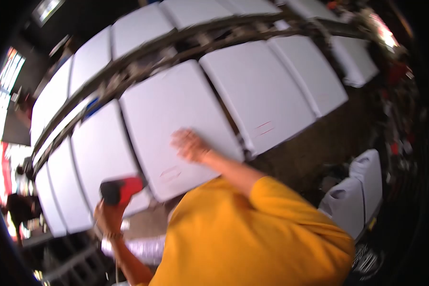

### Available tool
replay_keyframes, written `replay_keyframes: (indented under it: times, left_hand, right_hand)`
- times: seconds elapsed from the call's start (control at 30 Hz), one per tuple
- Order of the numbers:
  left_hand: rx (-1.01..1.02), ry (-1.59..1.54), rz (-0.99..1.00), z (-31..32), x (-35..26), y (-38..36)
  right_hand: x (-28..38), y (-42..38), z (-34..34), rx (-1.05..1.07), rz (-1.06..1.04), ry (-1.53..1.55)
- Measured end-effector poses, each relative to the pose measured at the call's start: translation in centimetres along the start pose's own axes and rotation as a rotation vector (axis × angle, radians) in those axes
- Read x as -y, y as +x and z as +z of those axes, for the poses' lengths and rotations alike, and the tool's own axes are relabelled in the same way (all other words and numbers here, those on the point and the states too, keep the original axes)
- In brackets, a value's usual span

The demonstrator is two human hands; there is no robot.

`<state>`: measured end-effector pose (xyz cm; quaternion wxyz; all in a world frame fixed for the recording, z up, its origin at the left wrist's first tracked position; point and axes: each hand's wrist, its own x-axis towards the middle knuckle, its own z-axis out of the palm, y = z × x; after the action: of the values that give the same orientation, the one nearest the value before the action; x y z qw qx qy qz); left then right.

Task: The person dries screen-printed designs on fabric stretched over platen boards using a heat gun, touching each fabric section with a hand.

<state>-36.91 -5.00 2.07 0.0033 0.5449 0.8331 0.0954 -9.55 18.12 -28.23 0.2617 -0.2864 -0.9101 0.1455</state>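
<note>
A red and black heat-gun-like tool (124, 189) is in my left hand (110, 215), its nozzle toward the right, over the lower part of a white covered panel (102, 143). Across the neighbouring white panel (171, 105) my right hand (190, 145) reaches with its fingers apart, over or on the surface and somewhat blurred. Faint red marks (170, 174) show near that panel's lower edge. The panel to its right (257, 90) bears similar red lines.
More white panels (143, 28) form a second row behind a dark frame. White pieces with round openings (343, 205) stand at the lower right. A roll of shiny wrap (148, 249) lies near my left forearm. Part of a person (24, 207) shows at the far left.
</note>
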Motion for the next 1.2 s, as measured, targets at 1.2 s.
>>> replay_keyframes:
  times: [1.2]
  left_hand:
    - [0.198,-0.219,0.161,3.3,-7.8,1.9]
  right_hand:
    - [0.6,0.9,-3.4,0.242,0.030,-0.074]
